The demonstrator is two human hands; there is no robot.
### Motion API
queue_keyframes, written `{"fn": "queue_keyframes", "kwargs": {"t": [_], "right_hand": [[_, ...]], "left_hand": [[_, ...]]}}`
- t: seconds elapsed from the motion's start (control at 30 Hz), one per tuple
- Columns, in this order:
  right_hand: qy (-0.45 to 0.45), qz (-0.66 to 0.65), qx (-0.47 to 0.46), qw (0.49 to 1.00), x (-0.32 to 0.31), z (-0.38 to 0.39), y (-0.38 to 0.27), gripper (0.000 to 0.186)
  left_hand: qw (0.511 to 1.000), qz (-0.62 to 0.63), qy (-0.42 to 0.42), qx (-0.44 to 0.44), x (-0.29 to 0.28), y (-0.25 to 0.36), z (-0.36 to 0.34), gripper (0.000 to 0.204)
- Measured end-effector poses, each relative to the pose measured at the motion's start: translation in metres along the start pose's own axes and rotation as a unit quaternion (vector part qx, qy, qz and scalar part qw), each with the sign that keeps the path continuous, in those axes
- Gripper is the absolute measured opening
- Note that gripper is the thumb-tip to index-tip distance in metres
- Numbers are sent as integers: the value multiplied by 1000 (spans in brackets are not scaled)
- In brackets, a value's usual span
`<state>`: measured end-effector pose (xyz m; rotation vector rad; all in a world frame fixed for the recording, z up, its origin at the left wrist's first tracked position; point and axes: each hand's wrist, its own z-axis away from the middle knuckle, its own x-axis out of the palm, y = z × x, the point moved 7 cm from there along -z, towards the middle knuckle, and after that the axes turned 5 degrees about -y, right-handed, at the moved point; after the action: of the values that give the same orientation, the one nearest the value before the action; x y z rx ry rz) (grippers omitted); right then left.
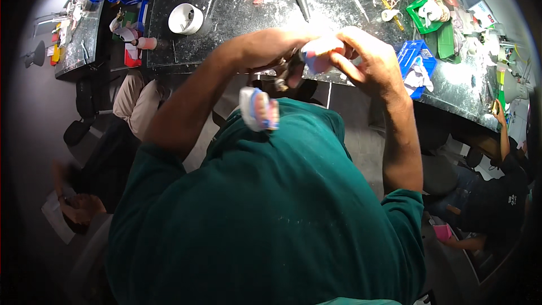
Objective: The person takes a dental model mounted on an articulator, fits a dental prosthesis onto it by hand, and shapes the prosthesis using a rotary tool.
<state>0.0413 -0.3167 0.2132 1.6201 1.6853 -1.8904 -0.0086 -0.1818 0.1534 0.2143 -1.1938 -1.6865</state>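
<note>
Both hands meet over the near edge of the dark desk (237, 17), at about 12 o'clock from the person's chest. The right hand (367, 59) is closed around a pale pink and blue dental cast (319, 56), fingers curled over its top. The left hand (282, 51) grips a small dark tool (285, 76) whose tip sits just below the cast. For clean work, the cast wants a firm, steady pinch and short strokes of the tool, away from the fingers. A second white and blue cast (258, 108) rests on the green shirt at 6 o'clock from the hands and could slip. A white bowl (185, 18) stands at 10 o'clock, a blue tray (416, 63) at 3 o'clock; a seated person's arm (503, 135) shows far right.
</note>
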Motion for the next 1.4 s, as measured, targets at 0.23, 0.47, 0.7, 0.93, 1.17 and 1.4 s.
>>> {"fn": "queue_keyframes", "kwargs": {"t": [0.23,0.47,0.7,0.93,1.17,1.4], "right_hand": [[-170,124,-8,978,30,5,-22,25],[-139,104,-33,984,28,19,-34,26],[-7,-179,120,976,-2,24,-5,15],[35,-594,209,776,42,20,0,41],[-21,-630,208,748,42,22,-16,45],[-103,-603,237,755,49,24,-18,46]], "left_hand": [[996,0,-33,-85,15,-19,18,51],[993,46,-63,-89,19,-32,24,48],[990,140,-6,3,-5,-22,24,46],[912,-337,175,158,3,30,43,60],[777,-468,229,353,21,34,64,73],[713,-524,215,413,34,24,70,81]]}}
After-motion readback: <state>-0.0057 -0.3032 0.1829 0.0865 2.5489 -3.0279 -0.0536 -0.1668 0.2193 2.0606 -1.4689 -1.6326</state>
